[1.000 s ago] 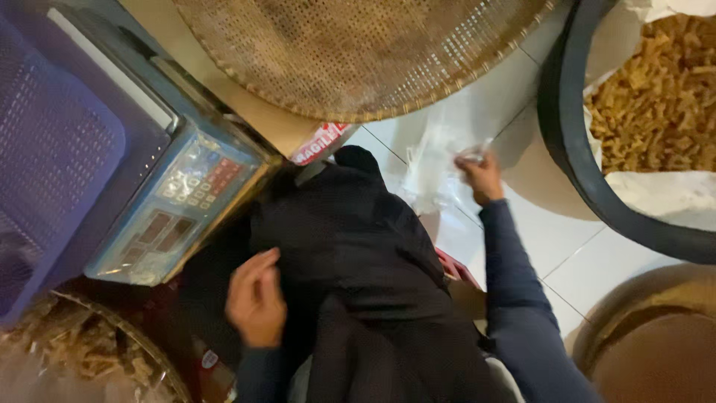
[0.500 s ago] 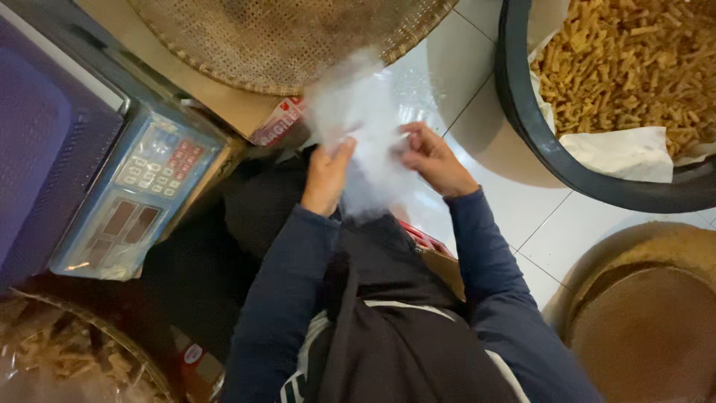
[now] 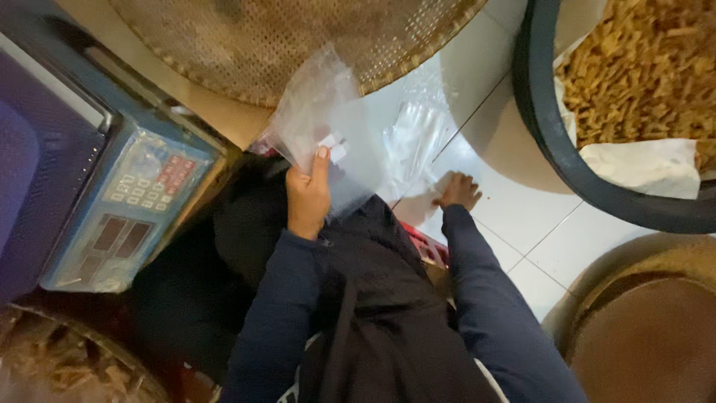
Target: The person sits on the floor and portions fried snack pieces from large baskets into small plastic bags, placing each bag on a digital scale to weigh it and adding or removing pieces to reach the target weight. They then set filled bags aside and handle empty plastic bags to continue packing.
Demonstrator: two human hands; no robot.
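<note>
The left hand [image 3: 308, 195] was up in front of the person's dark lap, fingers curled and thumb raised, pinching a clear plastic bag [image 3: 328, 134] by its lower edge. The bag stood up from that hand, crinkled and see-through, with a small white patch just above the thumb tip. Its top reached over the rim of the woven bamboo tray [image 3: 246, 37], which lay beyond the bag.

Out to the right of the bag, the right hand [image 3: 457, 191] was down on the white tiled floor [image 3: 514, 216], fingers spread a little and bent, resting at the near edge of a loose pile of clear bags [image 3: 414, 142]. Whether it actually pinched one of them could not be told; the fingertips were lost in the glossy plastic. That pile lay just beside the held bag, between it and the black tub [image 3: 541, 127].

The black tub sat well to the right of the bag, filled with tan dried strips [image 3: 641, 71] and lined with a white sack [image 3: 641, 166]. Left of the bag stood a blue weighing scale [image 3: 130, 205], its keypad and display panel facing up. A round brown lid [image 3: 649, 336] showed to the bag's lower right, near the right sleeve. Both sleeves were dark blue.
</note>
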